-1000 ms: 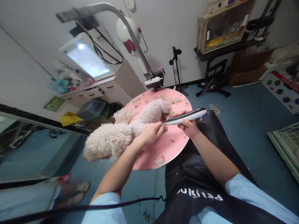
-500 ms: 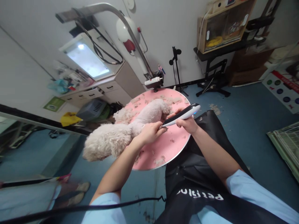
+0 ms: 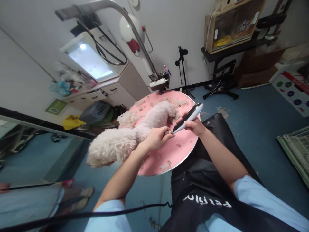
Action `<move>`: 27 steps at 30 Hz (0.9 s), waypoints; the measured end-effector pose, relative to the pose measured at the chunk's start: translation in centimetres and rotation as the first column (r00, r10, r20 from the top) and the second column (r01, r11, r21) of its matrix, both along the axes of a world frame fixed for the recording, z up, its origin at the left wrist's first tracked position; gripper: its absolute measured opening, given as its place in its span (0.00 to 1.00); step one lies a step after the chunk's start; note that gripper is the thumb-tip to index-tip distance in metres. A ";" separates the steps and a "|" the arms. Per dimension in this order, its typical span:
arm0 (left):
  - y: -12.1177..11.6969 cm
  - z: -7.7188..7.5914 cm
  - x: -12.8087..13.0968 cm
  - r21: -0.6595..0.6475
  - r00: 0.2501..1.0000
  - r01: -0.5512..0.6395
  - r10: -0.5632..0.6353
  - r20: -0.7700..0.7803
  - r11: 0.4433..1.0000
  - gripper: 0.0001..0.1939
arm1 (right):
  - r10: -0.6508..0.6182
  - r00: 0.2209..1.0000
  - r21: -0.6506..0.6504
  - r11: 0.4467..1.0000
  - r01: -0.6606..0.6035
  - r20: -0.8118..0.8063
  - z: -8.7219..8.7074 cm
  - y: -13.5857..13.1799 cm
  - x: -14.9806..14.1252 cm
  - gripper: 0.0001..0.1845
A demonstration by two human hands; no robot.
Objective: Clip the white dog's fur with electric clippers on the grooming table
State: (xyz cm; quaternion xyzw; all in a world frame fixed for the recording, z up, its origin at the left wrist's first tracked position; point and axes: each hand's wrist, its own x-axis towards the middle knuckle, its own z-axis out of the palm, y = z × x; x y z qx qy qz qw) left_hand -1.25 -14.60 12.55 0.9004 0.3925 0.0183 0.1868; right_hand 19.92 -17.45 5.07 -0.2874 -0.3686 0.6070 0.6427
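A white curly-haired dog point(image 3: 112, 146) lies or stands on a round pink grooming table point(image 3: 159, 166), its body clipped short and its head still shaggy. My left hand point(image 3: 158, 138) is closed around one of the dog's paws point(image 3: 170, 132), which pokes out past my fingertips. Black-and-white hair clippers point(image 3: 189, 118) are gripped in my right hand point(image 3: 195, 125). Their narrow tip points down and left, right beside the paw; whether it touches cannot be made out. Tufts of cut hair point(image 3: 165, 166) are scattered over the tabletop.
A metal grooming arm point(image 3: 135, 30) with hanging black loops rises behind the table. A white bottle point(image 3: 158, 83) sits at its base. A black stand point(image 3: 182, 71) is by the wall. At lower left another person's legs and shoes point(image 3: 83, 198) show. A black cord point(image 3: 135, 209) crosses the foreground.
The clippers have tilted more steeply, their back end moving left and their tip lower and further right. My right hand turned with them. My left hand stays on the paw.
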 end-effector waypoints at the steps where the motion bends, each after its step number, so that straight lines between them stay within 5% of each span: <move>1: 0.0 -0.1 -0.1 -0.005 1.000 0.007 -0.006 0.015 1.000 0.11 | -0.015 1.000 -0.024 1.000 0.015 -0.021 -0.1 0.0 0.0 0.23; 10: 0.4 -0.7 -0.6 0.057 0.998 0.016 -0.019 0.054 0.998 0.13 | -0.205 0.964 -0.259 0.953 0.157 -0.169 -1.5 -0.5 -2.4 0.33; 21: 0.0 -2.1 0.3 0.164 0.996 0.040 -0.052 0.071 0.986 0.14 | -0.179 0.922 -0.399 0.917 0.030 -0.342 -1.7 -1.4 -2.9 0.32; 27: 0.6 -0.9 -0.5 0.234 0.994 0.091 -0.101 0.030 0.968 0.13 | -0.169 0.907 -0.417 0.909 -0.007 -0.385 -1.8 -1.5 -3.8 0.28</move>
